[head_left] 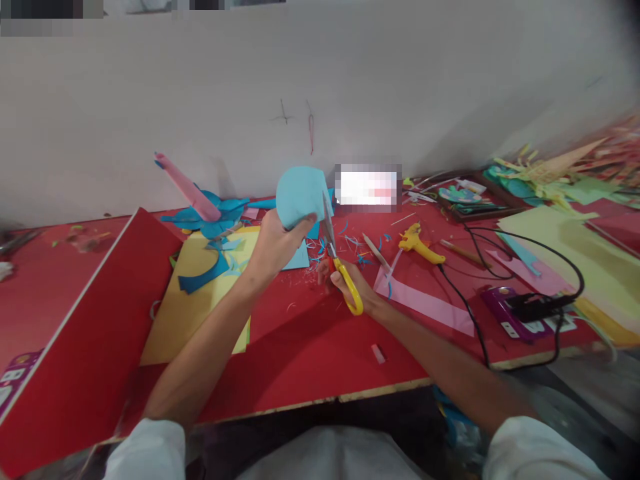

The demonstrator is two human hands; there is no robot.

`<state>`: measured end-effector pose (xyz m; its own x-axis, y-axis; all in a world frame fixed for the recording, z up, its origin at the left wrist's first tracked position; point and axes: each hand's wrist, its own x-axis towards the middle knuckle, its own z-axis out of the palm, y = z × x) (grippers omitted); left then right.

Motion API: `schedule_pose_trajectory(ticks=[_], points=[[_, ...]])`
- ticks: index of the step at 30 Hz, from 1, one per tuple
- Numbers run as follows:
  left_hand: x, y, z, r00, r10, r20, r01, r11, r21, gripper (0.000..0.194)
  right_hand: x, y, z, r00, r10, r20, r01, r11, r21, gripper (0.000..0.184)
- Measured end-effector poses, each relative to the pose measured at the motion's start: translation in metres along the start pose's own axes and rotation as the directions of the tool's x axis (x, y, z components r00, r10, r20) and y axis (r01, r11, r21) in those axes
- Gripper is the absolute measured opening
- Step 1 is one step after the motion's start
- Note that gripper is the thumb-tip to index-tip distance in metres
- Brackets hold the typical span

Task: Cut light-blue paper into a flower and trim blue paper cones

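Note:
My left hand (283,245) grips a light blue piece of paper (301,193) with a rounded edge, thumb in front, holding it up above the table. My right hand (353,283) is closed around yellow-handled scissors (350,287). The scissors' blades point up and lie at the right edge of the blue paper, somewhat apart. Small blue and white paper trimmings (357,247) are scattered on the red table beneath. Behind my left hand lies a light blue sheet (299,259), partly hidden.
A yellow glue gun (421,247) and a pencil (376,250) lie right of my hands, near a pink strip (435,307). A black cord runs to a purple power strip (520,313). At left stand a red board (95,327) and a pink paper cone (187,187); yellow sheets (187,327) lie between.

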<state>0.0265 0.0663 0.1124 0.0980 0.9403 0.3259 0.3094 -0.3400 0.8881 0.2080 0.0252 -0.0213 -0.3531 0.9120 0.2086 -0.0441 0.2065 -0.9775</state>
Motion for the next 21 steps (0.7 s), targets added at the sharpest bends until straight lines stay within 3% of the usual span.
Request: schedule_pose_trajectory(ticks=[21], points=[[0.002, -0.001, 0.001, 0.996, 0.07, 0.05, -0.072, 0.997, 0.039, 0.033, -0.003, -0.011, 0.001, 1.0, -0.027, -0.009, 0.026, 0.993, -0.111, 0.074]])
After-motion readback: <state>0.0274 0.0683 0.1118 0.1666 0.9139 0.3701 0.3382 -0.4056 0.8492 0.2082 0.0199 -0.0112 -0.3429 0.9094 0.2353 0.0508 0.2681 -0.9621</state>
